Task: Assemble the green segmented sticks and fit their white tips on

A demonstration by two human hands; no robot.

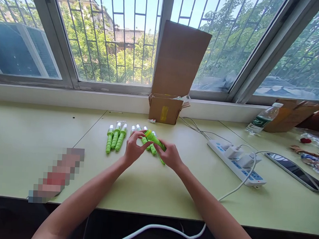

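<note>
Barred, grey-framed windows rose behind the open brown cardboard box, whose tall flap stood upright. Beneath the box spread a wide, pale yellow-green tabletop. Well to the right of the box, and nearer the viewer, lay a long white power strip with blue socket panels, white plugs seated in it. Farther to the right of the box were a clear plastic bottle with a white cap and green label and a flat, dark-screened phone.

In front of the box, both bare hands met at one ribbed, bright green tube with a yellowish collar. The left hand had its fingers and thumb bent in, pinching the collar end; the right hand was curled closed about the other end. Also in front of the box, toward its left, three slim green ribbed pieces with white tips lay close together; more green pieces lay behind and below the hands, partly hidden. Just beside the box's foot was a tiny white part with a red spot.
</note>
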